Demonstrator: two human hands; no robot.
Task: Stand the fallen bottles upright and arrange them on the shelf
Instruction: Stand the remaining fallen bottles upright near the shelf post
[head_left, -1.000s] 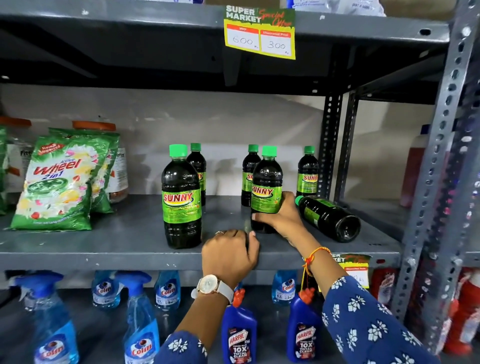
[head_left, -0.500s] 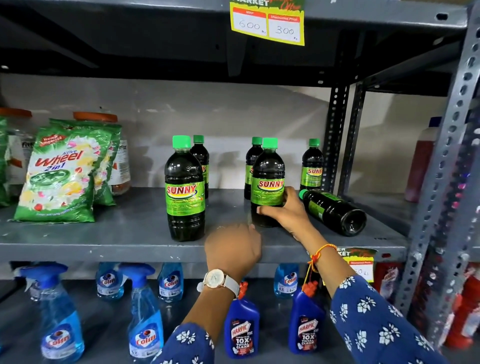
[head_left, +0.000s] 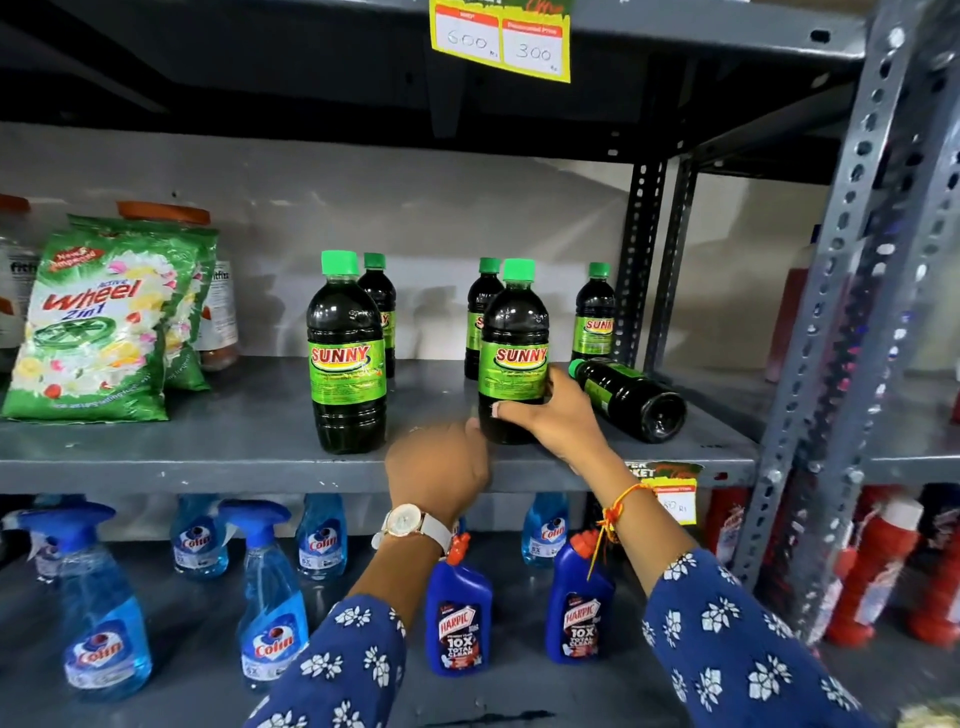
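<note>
Dark Sunny bottles with green caps and green labels stand on the grey middle shelf (head_left: 218, 436). My right hand (head_left: 556, 415) grips the lower part of one upright bottle (head_left: 513, 332) near the front edge. My left hand (head_left: 441, 467), with a watch on the wrist, rests curled at the shelf edge and touches that bottle's base with its fingertips. Another upright bottle (head_left: 345, 353) stands to the left. Three more (head_left: 595, 312) stand at the back. One bottle (head_left: 631, 397) lies on its side at the right, cap toward the back.
Green Wheel detergent bags (head_left: 98, 327) lean at the shelf's left with jars behind. Below are blue Colin spray bottles (head_left: 270, 608) and Harpic bottles (head_left: 457, 618). A perforated steel upright (head_left: 852, 291) stands at the right. A yellow price tag (head_left: 501, 41) hangs above.
The view has drifted downward. My right hand keeps its hold on the bottle, whose label has turned to face front. My left hand stays at the shelf edge.
</note>
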